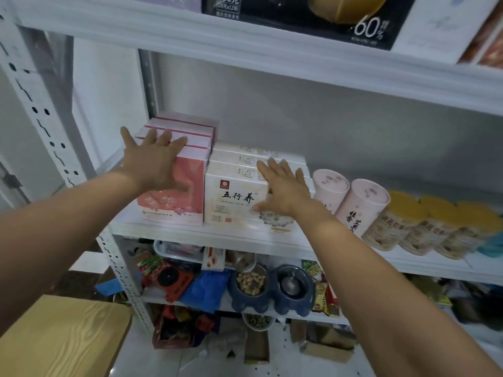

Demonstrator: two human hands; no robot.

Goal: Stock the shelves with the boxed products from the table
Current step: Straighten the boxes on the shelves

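Observation:
On the white middle shelf [190, 235] stand two rows of boxes, one behind another. At the left are pink flower-printed boxes [187, 186]; my left hand [155, 161] lies flat with spread fingers against the front one's face and top edge. Right of them are cream boxes with black characters [234, 197]; my right hand [283, 186] presses flat with straight fingers on the front box's face and top. Neither hand grips anything.
Pink round canisters [359, 205] and yellow-lidded jars [402, 221] stand to the right on the same shelf. The shelf above carries a black box [299, 14]. Below are pet bowls [269, 287] and clutter. A wooden table corner [60, 336] sits at lower left.

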